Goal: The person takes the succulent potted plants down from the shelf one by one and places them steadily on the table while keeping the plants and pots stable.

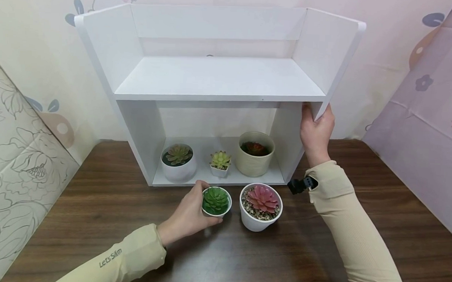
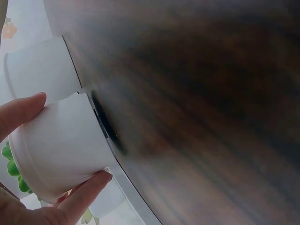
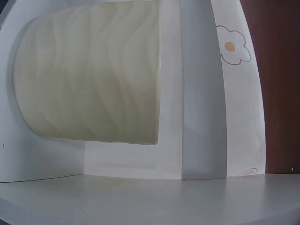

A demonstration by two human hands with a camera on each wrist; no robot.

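Curling around the small white pot [image 1: 216,203] of green succulent, left hand [image 1: 189,216] is gripping it on the table [image 1: 96,203], just before the shelf unit [image 1: 220,80] | right hand [image 1: 316,131] is clasping the unit's right panel, steadying | advice: lifting level, clearing the pink succulent pot [image 1: 260,206] alongside.

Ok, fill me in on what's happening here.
A person's left hand grips a small white pot of green succulent on the wooden table, just in front of a white shelf unit. The right hand holds the unit's right side panel. A pink succulent pot stands beside the green one. Three more pots sit in the lower compartment; the upper shelf holds nothing visible.
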